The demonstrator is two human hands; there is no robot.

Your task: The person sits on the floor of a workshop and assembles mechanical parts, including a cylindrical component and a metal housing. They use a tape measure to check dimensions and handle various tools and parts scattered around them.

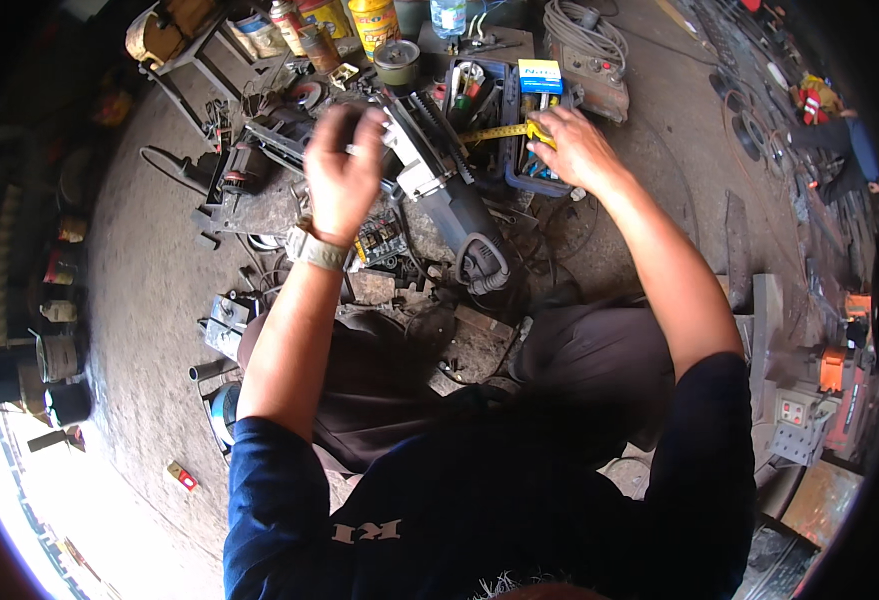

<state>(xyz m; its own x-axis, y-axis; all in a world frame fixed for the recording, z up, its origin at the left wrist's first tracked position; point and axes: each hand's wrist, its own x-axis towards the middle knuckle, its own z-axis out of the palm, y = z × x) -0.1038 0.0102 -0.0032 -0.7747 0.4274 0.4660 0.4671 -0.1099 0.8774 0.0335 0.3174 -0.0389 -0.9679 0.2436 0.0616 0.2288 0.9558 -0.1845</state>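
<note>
A yellow tape measure is gripped in my right hand. Its yellow blade is drawn out leftward, toward the power tool. That large black power tool has a loop handle, a silvery metal housing and a dark ridged bar, and lies tilted in front of me. My left hand, a watch on its wrist, is raised just left of the housing. Its fingers are blurred but look apart, with nothing visible between them. Below my right hand stands a dark toolbox with tools and a blue-and-white box.
Cans and bottles, including a yellow tin and a grey-green pot, stand at the back. A coiled cable rests on a metal unit at back right. An angle grinder lies left. Another person is at far right.
</note>
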